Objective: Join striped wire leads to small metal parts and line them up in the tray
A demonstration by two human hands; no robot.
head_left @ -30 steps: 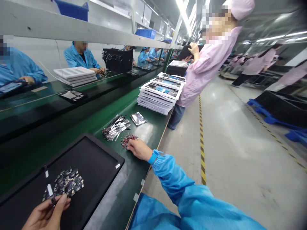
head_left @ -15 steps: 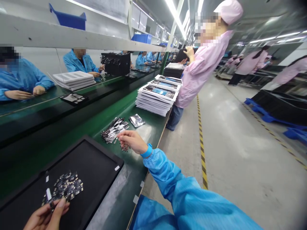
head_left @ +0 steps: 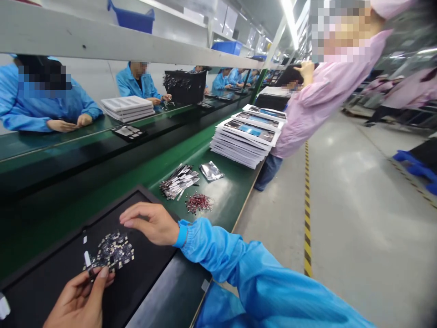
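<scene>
1. Left hand (head_left: 79, 301) is down at the bottom left, thumb and fingers pinching a tiny dark piece (head_left: 91, 273). It's too small to make out properly.
2. Right hand (head_left: 150, 223) is open with the fingers loosely spread, reaching over the tray from a shiny blue sleeve (head_left: 218, 255). Can't tell if it's touching anything.
3. The loose pile of small black circuit boards (head_left: 111, 252) sits in a shallow black rectangular tray (head_left: 44, 278), just beyond the left hand's fingertips.
4. The tray rests on a long green-topped bench (head_left: 232, 205). Just past it lie a small heap of red-and-silver parts (head_left: 198, 202), a bundle of thin silver-and-black strips (head_left: 178, 182) and a crumpled silver foil bag (head_left: 210, 171).
5. Farther along is a tall stack of white-edged flat cards with printed fronts (head_left: 247, 141).
6. A person in a pink smock (head_left: 327, 95) stands beside the bench with one hand up at their head. Across the line, people in blue smocks (head_left: 136, 82) sit working with their own hands.
</scene>
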